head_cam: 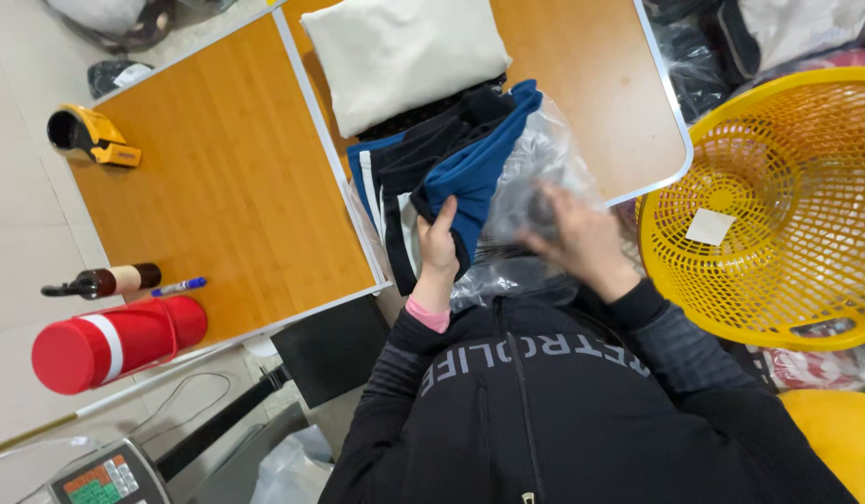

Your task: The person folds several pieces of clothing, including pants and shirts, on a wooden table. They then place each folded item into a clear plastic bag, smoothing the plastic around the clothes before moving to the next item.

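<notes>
My left hand (439, 245) grips the near edge of a folded blue and black garment with white stripes (451, 163) that lies on the orange table (227, 177). My right hand (582, 238) is blurred and holds a clear plastic bag (535, 159) beside the garment, its fingers closed on the film. The bag spreads over the table's near right part and hangs toward my chest. A folded cream cloth (404, 51) lies behind the garment, partly on top of it.
A yellow plastic basket (778, 205) with a white tag stands at the right. On the left of the table are a yellow tape dispenser (87, 135), a red flask (111, 341), a small brown bottle (106, 280) and a blue pen (179, 287). A scale (106, 476) sits below.
</notes>
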